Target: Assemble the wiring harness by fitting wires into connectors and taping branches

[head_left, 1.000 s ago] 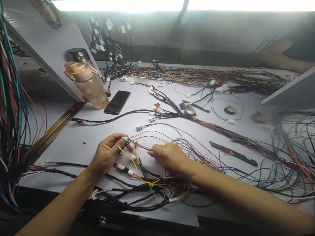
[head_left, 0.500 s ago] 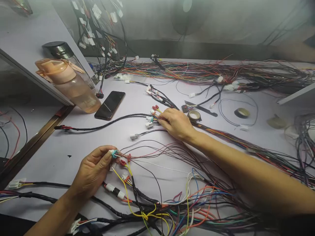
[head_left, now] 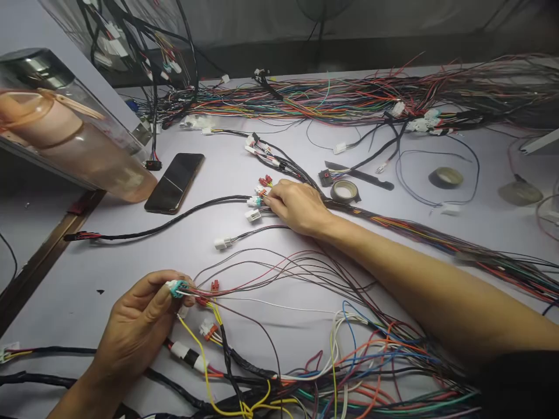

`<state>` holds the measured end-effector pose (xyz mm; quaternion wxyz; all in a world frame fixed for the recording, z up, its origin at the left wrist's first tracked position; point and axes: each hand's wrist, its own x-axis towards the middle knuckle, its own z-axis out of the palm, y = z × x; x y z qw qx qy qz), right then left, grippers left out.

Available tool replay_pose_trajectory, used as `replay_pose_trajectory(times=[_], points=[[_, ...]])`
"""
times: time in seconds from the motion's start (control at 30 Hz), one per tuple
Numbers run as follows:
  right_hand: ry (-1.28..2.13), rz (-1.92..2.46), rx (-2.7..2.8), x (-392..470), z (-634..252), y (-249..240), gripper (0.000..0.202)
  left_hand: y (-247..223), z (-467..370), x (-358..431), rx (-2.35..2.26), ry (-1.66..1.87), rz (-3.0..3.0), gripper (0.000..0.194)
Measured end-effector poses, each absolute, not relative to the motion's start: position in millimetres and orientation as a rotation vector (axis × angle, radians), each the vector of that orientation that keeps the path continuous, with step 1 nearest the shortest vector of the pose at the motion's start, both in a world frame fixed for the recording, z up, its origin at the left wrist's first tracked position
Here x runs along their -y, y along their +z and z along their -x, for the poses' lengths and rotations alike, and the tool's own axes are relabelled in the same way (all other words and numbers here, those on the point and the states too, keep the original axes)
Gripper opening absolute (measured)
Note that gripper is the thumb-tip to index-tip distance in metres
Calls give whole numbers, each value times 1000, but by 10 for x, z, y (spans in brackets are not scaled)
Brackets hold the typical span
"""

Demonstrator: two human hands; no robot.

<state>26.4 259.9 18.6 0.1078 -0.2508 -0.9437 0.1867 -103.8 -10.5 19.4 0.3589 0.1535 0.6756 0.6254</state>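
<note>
My left hand [head_left: 142, 326], at the lower left, pinches a white and teal connector [head_left: 177, 288] with thin brown, red and white wires running right from it. Red connectors [head_left: 215, 286] on yellow wires lie just beside those fingers. Farther up, my right hand [head_left: 297, 206] has its fingers closed on wires right behind a second white and teal connector [head_left: 254, 201]. Next to it are small red connectors [head_left: 265, 180] and a white connector [head_left: 253, 216]. The right fingertips partly hide the wires there.
A phone [head_left: 174, 183] and a peach bottle [head_left: 96, 157] stand at the left. Tape rolls [head_left: 345, 191] and a black blade-like tool [head_left: 371, 178] lie right of centre. Wire bundles [head_left: 297, 110] run along the back; loose wires [head_left: 367, 361] fill the lower right.
The view has shifted, so the bottle and phone appear farther left. Both hands keep their grips; my left hand shows slightly lower and farther left, its connector turned a little more into view.
</note>
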Motion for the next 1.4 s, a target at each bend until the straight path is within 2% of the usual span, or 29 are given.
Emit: replay_pose_trajectory(times=[0.17,0.47,0.67,1.4], points=[[675,710,2711,-2635,-257,147,26,197,1036,79,-1753,1622,-400,23],[672,729,2695,-2649,-264,96,25,205,968,70,-1484,1686,-497,14],[688,767,2751,-2638,-285,161,28,205,973,105,-1418,1677,-541,15],[929,682,2681,-2714,-301,114,28,175,988,126,-1428,1671,-534,13]])
